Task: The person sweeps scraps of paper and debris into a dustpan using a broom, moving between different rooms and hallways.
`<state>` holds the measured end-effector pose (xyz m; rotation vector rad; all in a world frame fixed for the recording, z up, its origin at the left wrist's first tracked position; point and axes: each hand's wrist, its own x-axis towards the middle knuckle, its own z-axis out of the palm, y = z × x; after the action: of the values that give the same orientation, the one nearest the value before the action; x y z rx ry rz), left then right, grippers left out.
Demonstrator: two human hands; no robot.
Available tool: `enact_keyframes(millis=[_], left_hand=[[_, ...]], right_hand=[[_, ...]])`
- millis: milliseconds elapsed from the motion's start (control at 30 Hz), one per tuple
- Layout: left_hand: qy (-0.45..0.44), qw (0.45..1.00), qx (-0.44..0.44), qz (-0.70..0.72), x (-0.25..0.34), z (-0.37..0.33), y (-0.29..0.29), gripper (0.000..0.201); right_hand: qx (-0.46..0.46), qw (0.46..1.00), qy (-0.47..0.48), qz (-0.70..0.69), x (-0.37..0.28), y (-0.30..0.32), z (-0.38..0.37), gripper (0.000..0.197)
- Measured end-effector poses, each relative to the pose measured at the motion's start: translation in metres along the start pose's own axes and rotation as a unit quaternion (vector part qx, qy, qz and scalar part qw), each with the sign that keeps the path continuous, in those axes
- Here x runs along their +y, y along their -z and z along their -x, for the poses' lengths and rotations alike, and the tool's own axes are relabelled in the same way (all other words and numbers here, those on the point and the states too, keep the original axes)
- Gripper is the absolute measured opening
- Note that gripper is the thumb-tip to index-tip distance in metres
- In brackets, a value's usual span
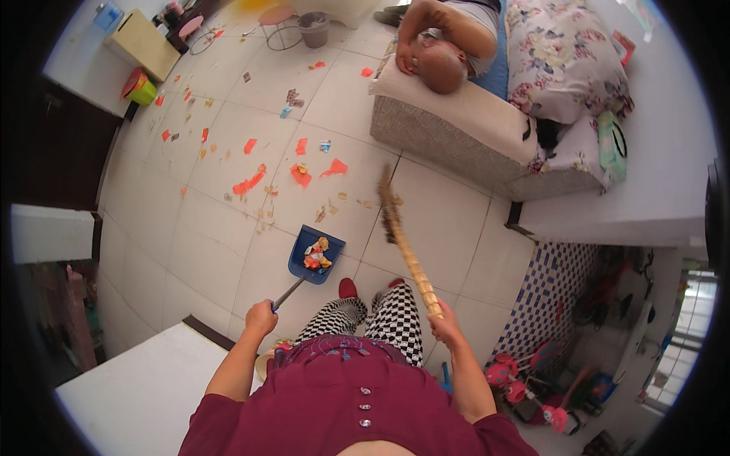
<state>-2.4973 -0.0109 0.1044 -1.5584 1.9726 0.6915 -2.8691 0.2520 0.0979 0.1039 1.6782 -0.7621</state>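
Observation:
My left hand is closed round the handle of a blue dustpan, which rests on the tiled floor in front of my feet. Crumpled orange, red and yellowish scraps lie in its pan. In my right hand is the light bamboo-like handle of a broom. Its dark bristles are somewhat blurred and reach the floor right of the pan, apart from it. Between broom and dustpan lie small yellowish scraps. Red paper pieces are scattered beyond.
A person lies on a sofa at the far right, beside a floral cushion. A grey bin and a pink stool stand at the back. A white tabletop is close on my left; a pink-wheeled toy is at lower right.

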Motion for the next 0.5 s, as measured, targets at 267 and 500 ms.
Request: enact_keyframes(millis=[267,500], left_hand=[[0.055,0.998,-0.036,0.007,0.024,-0.006,0.015,0.024],[0.109,0.992,-0.065,-0.002,0.044,-0.008,0.021,0.031]], right_hand=[[0.083,0.983,-0.114,-0.114,-0.030,0.038,-0.105,0.026],[-0.061,0.994,-0.082,-0.045,-0.134,-0.018,-0.130,0.044]])
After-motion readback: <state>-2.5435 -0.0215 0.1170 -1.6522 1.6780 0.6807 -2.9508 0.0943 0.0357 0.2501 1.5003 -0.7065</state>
